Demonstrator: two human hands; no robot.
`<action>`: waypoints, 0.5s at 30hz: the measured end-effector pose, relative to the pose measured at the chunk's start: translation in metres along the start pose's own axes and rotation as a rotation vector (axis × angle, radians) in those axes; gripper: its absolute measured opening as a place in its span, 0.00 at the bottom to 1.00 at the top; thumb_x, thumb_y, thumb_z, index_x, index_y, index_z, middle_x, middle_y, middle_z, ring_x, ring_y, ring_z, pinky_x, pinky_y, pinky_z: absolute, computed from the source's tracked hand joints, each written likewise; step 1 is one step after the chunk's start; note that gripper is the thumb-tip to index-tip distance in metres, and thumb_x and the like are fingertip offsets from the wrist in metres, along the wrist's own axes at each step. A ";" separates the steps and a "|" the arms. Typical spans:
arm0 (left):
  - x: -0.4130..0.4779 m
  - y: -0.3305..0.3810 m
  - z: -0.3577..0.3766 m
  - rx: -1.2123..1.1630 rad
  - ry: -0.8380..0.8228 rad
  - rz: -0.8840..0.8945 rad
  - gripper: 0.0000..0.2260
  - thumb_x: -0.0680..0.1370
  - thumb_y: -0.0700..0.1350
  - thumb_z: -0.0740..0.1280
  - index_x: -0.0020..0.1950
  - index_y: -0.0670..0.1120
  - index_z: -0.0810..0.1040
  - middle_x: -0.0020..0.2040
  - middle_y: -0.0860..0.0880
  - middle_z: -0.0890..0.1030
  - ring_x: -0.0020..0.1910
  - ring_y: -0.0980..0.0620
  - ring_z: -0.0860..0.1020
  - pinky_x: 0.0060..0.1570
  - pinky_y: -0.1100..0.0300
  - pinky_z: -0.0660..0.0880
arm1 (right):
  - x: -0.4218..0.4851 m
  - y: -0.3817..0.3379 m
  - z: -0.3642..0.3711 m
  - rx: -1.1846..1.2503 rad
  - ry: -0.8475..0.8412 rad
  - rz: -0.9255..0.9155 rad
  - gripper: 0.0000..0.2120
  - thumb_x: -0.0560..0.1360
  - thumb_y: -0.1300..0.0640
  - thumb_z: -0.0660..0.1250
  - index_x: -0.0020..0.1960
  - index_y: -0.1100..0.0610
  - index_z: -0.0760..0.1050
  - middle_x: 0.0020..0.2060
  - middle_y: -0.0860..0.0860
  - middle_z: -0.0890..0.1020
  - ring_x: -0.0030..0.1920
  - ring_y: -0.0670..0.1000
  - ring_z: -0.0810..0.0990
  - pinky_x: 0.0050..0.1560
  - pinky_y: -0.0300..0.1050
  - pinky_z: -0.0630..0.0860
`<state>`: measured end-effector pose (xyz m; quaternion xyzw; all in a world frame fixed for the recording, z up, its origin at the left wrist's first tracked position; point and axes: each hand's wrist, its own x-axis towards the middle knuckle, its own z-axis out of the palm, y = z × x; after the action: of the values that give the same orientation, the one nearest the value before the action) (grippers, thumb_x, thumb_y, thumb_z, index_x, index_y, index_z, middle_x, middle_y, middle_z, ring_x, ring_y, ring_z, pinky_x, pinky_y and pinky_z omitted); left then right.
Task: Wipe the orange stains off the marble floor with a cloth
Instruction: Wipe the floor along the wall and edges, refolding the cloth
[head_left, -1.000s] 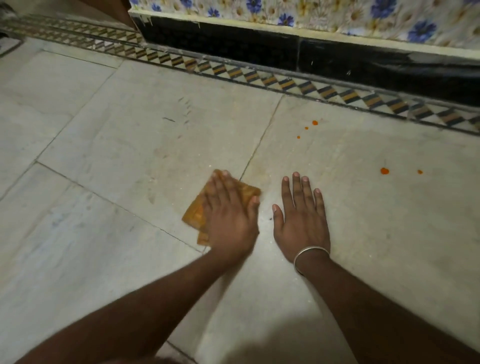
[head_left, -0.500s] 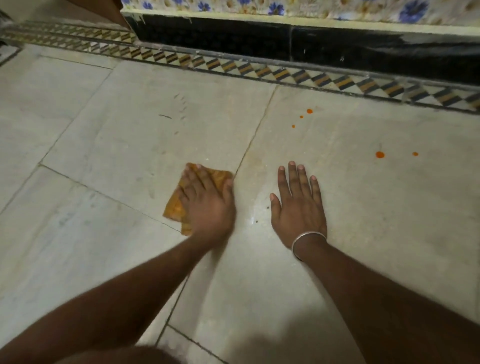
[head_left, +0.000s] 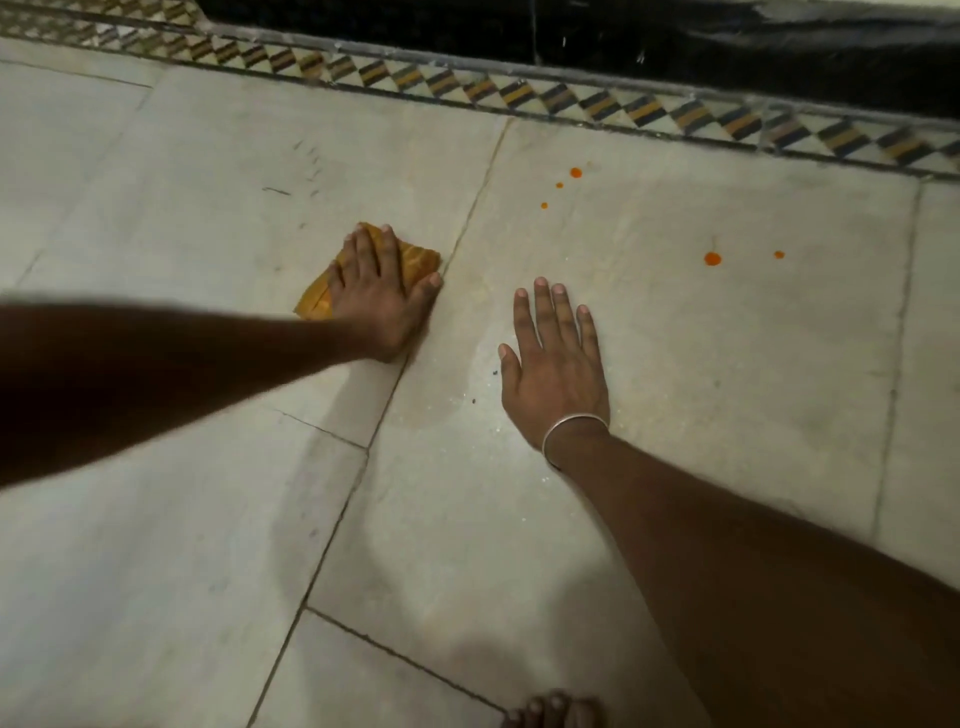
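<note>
My left hand (head_left: 382, 293) presses flat on a folded orange cloth (head_left: 415, 257) lying on the marble floor (head_left: 156, 519), just left of a tile joint. My right hand (head_left: 558, 371), with a silver bangle at the wrist, rests palm down and fingers spread on the floor to the right of the cloth, holding nothing. Three small orange stains (head_left: 575, 172) sit beyond my right hand near the border. Two more orange drops (head_left: 712, 258) lie farther right. A faint damp smear shows between my hands.
A patterned tile border (head_left: 519, 93) and a black skirting (head_left: 623, 36) run along the far wall. Toes of a bare foot (head_left: 550, 712) show at the bottom edge. Small dark specks lie left of my right hand.
My left hand slid the cloth to the left, away from my right hand. The camera moved forward and down, so the wall shows less. My right hand stayed planted.
</note>
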<state>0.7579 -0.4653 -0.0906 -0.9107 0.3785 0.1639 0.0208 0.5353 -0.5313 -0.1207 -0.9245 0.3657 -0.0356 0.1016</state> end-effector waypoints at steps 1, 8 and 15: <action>0.004 -0.003 -0.008 0.021 -0.071 0.012 0.44 0.80 0.74 0.45 0.85 0.47 0.35 0.84 0.40 0.36 0.84 0.40 0.38 0.80 0.39 0.41 | 0.001 0.000 -0.001 -0.005 -0.005 -0.007 0.31 0.83 0.45 0.41 0.82 0.57 0.48 0.82 0.57 0.50 0.82 0.57 0.47 0.80 0.58 0.47; -0.016 -0.007 0.006 0.039 0.127 0.054 0.39 0.82 0.71 0.41 0.86 0.48 0.41 0.86 0.41 0.42 0.85 0.43 0.42 0.82 0.41 0.45 | 0.000 -0.002 -0.002 0.035 0.013 0.001 0.32 0.82 0.45 0.40 0.82 0.58 0.50 0.82 0.57 0.51 0.82 0.58 0.47 0.80 0.59 0.48; -0.095 0.067 0.047 -0.012 0.151 -0.030 0.36 0.83 0.67 0.38 0.85 0.47 0.41 0.85 0.41 0.39 0.84 0.42 0.39 0.81 0.43 0.39 | -0.001 0.000 0.002 0.060 0.050 0.004 0.31 0.81 0.47 0.43 0.81 0.59 0.56 0.81 0.58 0.55 0.81 0.57 0.51 0.80 0.59 0.50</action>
<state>0.6351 -0.4402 -0.0995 -0.9263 0.3641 0.0967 -0.0108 0.5347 -0.5308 -0.1229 -0.9191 0.3687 -0.0693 0.1204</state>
